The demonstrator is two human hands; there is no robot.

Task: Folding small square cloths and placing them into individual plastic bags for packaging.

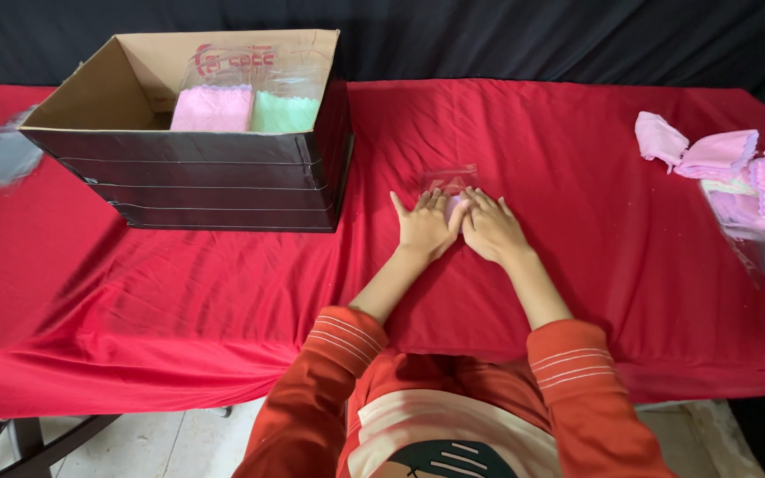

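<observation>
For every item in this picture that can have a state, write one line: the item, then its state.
cardboard box: open, upright, holding packed pink and green cloths.
clear packet: flat on the red cloth, pressed under both hands.
left hand: palm down, fingers spread on the packet.
right hand: palm down, touching the left hand.
pile of cloths: loose, unfolded, at the table's right end.
red cloth: spread, wrinkled.

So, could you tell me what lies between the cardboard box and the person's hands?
Only bare red cloth, seen in the head view, separates the cardboard box from the hands.
</observation>
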